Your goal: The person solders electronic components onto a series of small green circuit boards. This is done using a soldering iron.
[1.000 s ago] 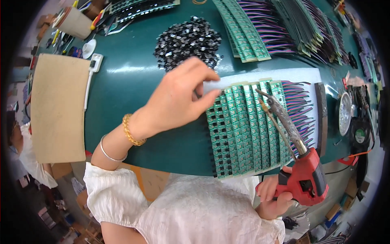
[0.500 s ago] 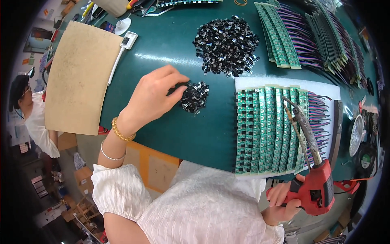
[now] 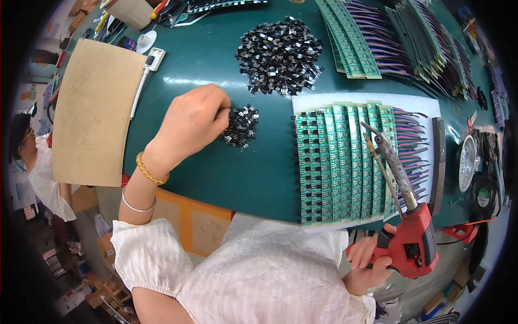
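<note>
My left hand [image 3: 193, 116] is at the left edge of a small pile of black components with metal pins [image 3: 241, 127]. Its thumb and fingers are drawn together, and whatever may be between them is hidden. In my right hand [image 3: 371, 261] is a red soldering gun [image 3: 413, 243], its metal barrel and thin tube pointing up and left over the circuit boards. Those green circuit boards [image 3: 350, 162] lie side by side on a white foam sheet [image 3: 431, 108]. Black components line the leftmost strips, and coloured wires [image 3: 413, 146] come off the right side.
A large heap of black components [image 3: 279, 56] lies farther back. More wired boards [image 3: 353, 43] are stacked at the far right. A brown board [image 3: 97, 113] and a white cable [image 3: 141, 89] lie at left. A silver dish [image 3: 467, 162] stands at right. Another person [image 3: 46, 167] is at far left.
The left hand's thumb and fingers have come together beside the small pile. The whole view has shifted slightly, so things appear farther left. The right hand still holds the soldering gun.
</note>
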Demonstrator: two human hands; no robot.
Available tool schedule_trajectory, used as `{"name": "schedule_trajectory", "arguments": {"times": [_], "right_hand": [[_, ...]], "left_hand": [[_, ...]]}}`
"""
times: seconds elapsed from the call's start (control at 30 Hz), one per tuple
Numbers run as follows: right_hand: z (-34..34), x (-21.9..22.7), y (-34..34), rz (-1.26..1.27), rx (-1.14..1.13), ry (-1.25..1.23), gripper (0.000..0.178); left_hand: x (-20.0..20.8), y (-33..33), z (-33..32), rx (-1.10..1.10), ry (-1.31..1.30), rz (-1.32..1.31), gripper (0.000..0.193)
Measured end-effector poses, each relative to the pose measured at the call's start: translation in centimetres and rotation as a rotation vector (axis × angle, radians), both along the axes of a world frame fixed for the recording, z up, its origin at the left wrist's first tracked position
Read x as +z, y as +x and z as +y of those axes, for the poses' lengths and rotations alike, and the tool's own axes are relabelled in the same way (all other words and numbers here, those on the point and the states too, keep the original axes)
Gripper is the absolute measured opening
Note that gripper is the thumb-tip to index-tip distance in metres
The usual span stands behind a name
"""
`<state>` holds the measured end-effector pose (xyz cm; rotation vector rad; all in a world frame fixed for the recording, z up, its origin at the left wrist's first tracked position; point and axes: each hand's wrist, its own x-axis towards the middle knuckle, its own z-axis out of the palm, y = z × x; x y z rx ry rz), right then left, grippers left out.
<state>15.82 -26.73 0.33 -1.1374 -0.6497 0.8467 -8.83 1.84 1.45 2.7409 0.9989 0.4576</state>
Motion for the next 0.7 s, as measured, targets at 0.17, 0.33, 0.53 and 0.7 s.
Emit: {"name": "schedule_trajectory", "arguments": {"times": [0.17, 0.33, 0.53, 0.7], "right_hand": [[-0.3, 0.5, 0.1, 0.211, 0.012, -0.068, 0.075], [0.2, 0.3, -0.6, -0.123, -0.005, -0.186, 0.072], [0.5, -0.3, -1.1, -0.136, -0.011, -0.26, 0.073], [-2.6, -3.7, 0.0, -0.37, -0.155, -0.417, 0.072]], "left_hand": [[1.0, 1.0, -1.3, 0.094, -0.154, -0.317, 0.012], [3.5, 6.5, -9.7, -0.561, -0.228, -0.504, 0.025], [1.6, 10.3, -12.7, -0.659, -0.074, -0.574, 0.023], [1.0, 10.5, -12.6, -0.636, -0.083, -0.597, 0.022]]}}
